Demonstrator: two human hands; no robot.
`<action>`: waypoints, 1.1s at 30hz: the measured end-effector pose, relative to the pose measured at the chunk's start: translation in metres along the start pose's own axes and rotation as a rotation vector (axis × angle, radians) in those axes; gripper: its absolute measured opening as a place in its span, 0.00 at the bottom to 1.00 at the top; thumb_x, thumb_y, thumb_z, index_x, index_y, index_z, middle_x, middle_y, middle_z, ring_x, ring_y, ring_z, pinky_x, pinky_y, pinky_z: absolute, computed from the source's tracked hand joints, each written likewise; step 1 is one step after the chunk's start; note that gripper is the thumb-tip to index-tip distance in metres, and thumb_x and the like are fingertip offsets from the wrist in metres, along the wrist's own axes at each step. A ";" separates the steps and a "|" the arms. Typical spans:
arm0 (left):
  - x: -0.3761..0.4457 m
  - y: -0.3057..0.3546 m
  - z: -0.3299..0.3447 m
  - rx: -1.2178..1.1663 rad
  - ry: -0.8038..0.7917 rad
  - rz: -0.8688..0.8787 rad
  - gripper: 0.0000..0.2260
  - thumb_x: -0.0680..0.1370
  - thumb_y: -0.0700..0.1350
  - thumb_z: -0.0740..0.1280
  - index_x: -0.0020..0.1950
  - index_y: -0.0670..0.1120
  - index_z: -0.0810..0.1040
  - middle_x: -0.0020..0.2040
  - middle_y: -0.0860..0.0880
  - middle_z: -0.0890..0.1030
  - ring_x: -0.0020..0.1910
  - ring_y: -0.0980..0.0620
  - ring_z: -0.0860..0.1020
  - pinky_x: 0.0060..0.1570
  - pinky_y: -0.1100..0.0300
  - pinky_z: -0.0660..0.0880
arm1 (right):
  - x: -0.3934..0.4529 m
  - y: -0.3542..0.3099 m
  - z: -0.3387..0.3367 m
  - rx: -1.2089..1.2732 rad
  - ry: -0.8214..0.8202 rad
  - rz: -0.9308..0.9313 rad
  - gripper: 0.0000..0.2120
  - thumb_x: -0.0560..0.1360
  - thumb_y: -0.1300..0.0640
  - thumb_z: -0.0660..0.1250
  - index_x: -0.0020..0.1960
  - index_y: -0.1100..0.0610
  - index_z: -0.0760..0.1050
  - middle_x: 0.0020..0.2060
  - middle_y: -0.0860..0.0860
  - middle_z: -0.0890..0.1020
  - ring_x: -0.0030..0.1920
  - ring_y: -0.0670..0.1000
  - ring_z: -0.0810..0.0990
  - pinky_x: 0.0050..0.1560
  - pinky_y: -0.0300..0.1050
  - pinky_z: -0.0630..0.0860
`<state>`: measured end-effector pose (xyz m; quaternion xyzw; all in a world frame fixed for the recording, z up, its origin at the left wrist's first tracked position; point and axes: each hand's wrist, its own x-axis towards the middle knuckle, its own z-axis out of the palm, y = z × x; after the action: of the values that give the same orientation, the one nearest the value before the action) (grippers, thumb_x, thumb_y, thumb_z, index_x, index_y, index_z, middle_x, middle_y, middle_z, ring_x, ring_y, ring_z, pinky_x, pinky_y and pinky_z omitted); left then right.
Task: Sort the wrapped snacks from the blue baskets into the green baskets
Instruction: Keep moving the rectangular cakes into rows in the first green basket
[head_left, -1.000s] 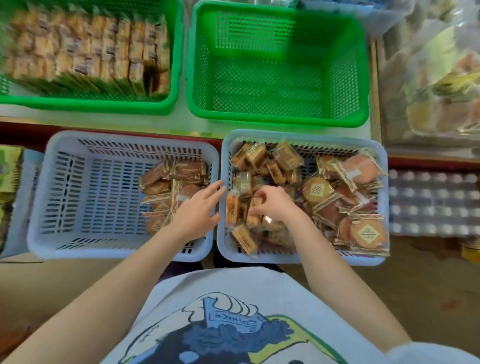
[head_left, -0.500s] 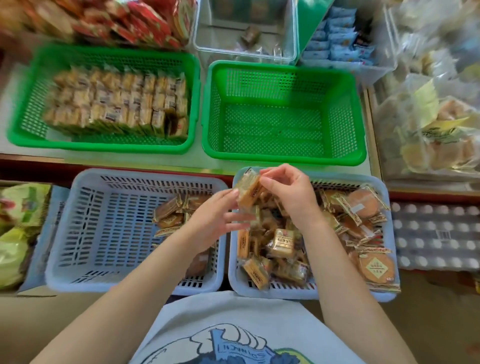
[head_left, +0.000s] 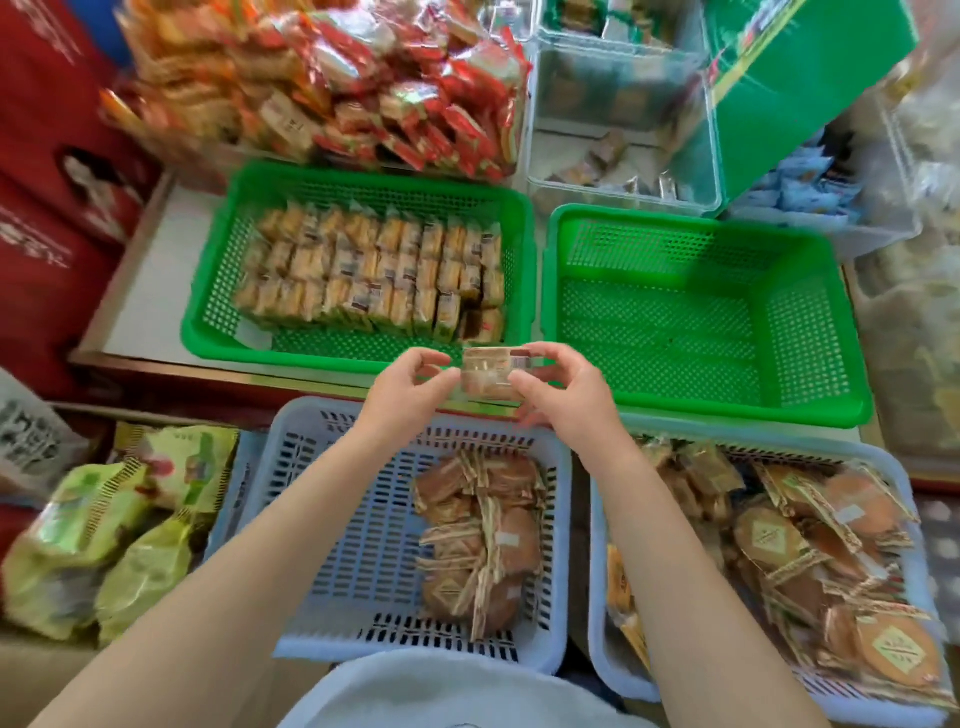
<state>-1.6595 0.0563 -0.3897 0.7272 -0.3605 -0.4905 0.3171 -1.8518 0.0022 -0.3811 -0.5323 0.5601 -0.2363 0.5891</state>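
Note:
Both hands hold one small wrapped snack in the air, just in front of the left green basket. My left hand pinches its left end and my right hand pinches its right end. That left green basket holds neat rows of the same small snacks. The right green basket has nothing in it. Below, the left blue basket holds a pile of round brown wrapped cakes. The right blue basket holds mixed small snacks and round cakes.
Red-wrapped snack packs are heaped behind the green baskets, beside clear plastic bins and a green box. Green bags lie at the left of the blue baskets. Red cartons stand at the far left.
My right hand picked a small snack out of the right blue basket. Both hands then rose and carried it forward to the front edge of the left green basket.

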 end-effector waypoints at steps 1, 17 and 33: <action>0.011 -0.003 -0.007 0.156 0.023 0.063 0.11 0.82 0.51 0.64 0.63 0.50 0.75 0.59 0.50 0.79 0.55 0.52 0.78 0.52 0.55 0.76 | 0.010 -0.002 0.002 -0.059 0.068 -0.021 0.13 0.78 0.57 0.72 0.61 0.52 0.75 0.46 0.55 0.81 0.32 0.50 0.82 0.35 0.45 0.82; 0.155 -0.011 0.014 1.054 -0.302 0.538 0.25 0.82 0.64 0.43 0.75 0.61 0.66 0.82 0.50 0.42 0.79 0.47 0.35 0.75 0.39 0.34 | 0.089 0.001 -0.002 0.022 0.586 0.022 0.13 0.79 0.57 0.69 0.62 0.55 0.71 0.45 0.51 0.80 0.26 0.43 0.78 0.27 0.38 0.75; 0.173 -0.026 0.010 1.113 -0.103 0.617 0.26 0.81 0.67 0.45 0.71 0.61 0.72 0.82 0.48 0.41 0.79 0.42 0.36 0.74 0.39 0.32 | 0.108 0.005 0.007 0.118 0.465 0.098 0.12 0.80 0.59 0.67 0.62 0.57 0.72 0.48 0.60 0.83 0.29 0.46 0.79 0.29 0.40 0.77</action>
<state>-1.6188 -0.0756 -0.4978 0.6213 -0.7690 -0.1505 0.0008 -1.8189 -0.0886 -0.4312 -0.4003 0.6911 -0.3559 0.4853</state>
